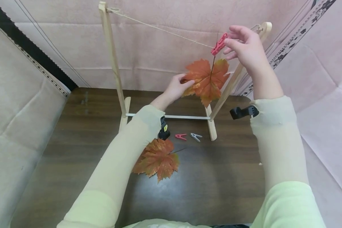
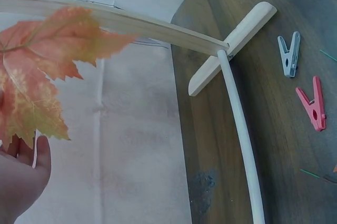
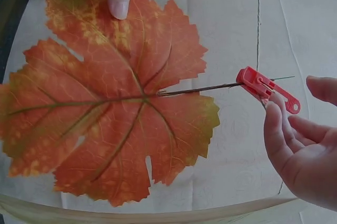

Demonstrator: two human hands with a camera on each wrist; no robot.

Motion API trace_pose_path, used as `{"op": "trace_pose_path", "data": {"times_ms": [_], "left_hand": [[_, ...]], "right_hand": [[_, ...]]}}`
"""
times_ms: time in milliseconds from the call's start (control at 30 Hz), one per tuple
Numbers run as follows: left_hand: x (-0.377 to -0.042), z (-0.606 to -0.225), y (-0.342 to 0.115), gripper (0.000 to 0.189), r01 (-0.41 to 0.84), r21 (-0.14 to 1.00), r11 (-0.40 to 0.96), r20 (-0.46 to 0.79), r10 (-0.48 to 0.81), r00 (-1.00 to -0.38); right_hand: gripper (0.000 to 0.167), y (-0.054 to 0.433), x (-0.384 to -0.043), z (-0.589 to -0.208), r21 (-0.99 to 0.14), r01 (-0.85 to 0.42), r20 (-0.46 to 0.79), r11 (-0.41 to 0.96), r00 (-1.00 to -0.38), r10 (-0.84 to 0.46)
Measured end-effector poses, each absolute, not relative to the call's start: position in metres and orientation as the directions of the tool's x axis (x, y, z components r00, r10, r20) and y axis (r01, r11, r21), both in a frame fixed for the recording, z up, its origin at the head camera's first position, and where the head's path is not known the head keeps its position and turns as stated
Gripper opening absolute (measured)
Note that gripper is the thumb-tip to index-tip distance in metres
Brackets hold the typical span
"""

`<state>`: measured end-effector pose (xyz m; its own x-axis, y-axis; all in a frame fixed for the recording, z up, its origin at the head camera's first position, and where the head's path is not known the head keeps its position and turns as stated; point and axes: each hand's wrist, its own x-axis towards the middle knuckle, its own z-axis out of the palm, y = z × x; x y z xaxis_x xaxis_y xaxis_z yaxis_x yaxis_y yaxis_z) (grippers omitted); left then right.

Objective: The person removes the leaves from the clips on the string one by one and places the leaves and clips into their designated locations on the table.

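An orange artificial maple leaf (image 3: 116,103) hangs by its dark stem from the string (image 1: 165,31). A red clothespin (image 3: 258,84) clips the stem to the string. In the right wrist view, the thumb of my left hand (image 1: 178,87) lies on the leaf's front, with fingers behind, pinching its edge. My right hand (image 1: 246,47) is at the clothespin, its thumb spread away while the other fingertips are right beside the clip. Below, a second orange leaf (image 1: 159,160) lies on the table, partly covered by my left sleeve.
A wooden frame (image 1: 112,60) with a white crossbar (image 1: 171,117) stands on the dark table (image 1: 82,152). Before it lie another red clothespin (image 2: 313,104) and a grey clothespin (image 2: 289,54). Light cloth (image 1: 159,53) hangs behind and at both sides.
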<state>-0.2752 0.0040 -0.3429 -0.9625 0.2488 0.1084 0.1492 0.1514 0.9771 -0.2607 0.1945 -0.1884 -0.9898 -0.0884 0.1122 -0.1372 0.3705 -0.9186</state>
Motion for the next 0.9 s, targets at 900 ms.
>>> {"op": "trace_pose_path", "data": {"times_ms": [900], "left_hand": [[-0.278, -0.342, -0.013, 0.031, 0.217, 0.962, 0.163, 0.185, 0.196, -0.963]], "right_hand": [[0.016, 0.196, -0.264, -0.184, -0.984, -0.152, 0.152, 0.096, -0.988, -0.012]]}}
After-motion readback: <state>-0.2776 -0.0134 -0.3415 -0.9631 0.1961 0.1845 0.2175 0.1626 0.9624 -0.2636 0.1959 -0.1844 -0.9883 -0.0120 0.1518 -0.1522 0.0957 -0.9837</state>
